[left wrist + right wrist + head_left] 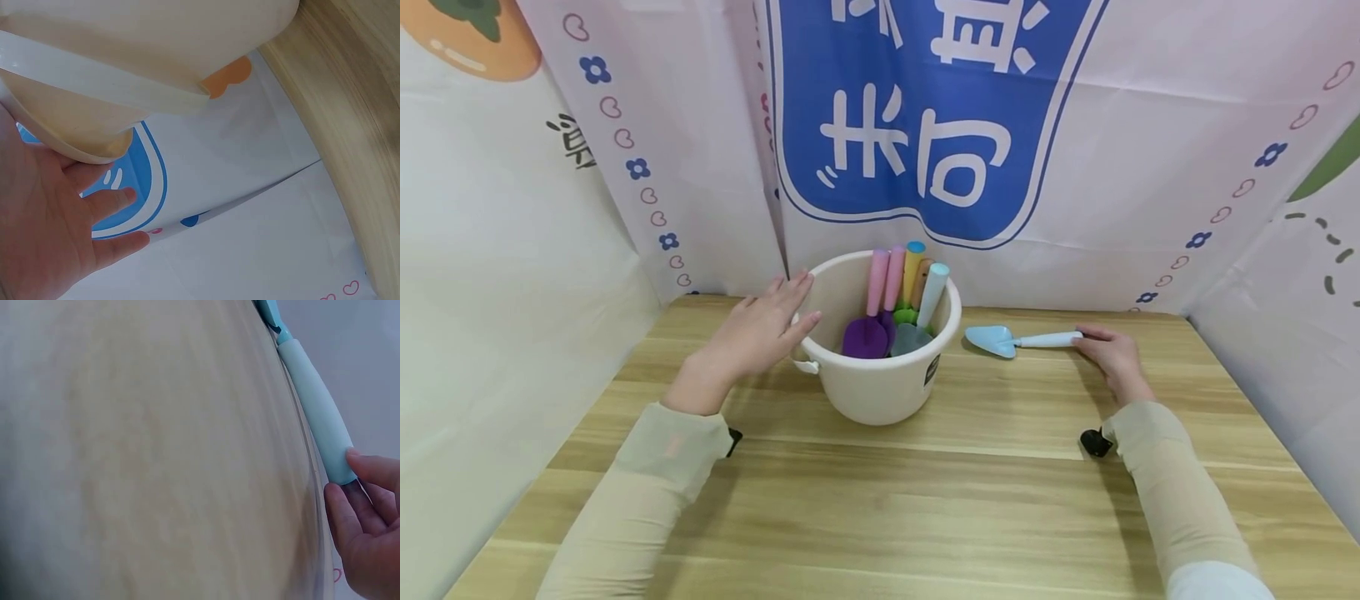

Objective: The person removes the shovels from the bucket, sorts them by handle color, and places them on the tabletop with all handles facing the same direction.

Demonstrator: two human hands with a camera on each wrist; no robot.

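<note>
A white bucket (874,392) stands upright on the table, holding several small garden trowels with handles up. Inside show a purple trowel (865,337) with a pink handle and a grey-bladed one with a light blue handle (933,292). My left hand (752,333) rests at the bucket's left rim, fingers extended; the left wrist view shows it beside the rim (94,155). To the bucket's right, a light blue trowel (992,340) lies on the table. The end of its handle (319,415) is pinched between the thumb and fingers of my right hand (1112,358).
The wood-grain table (880,517) extends in front of the bucket. Close behind it hangs a white printed cloth (1150,167) with a blue panel, and similar cloth stands at both sides. The bucket's white carrying handle (94,75) hangs down outside its wall.
</note>
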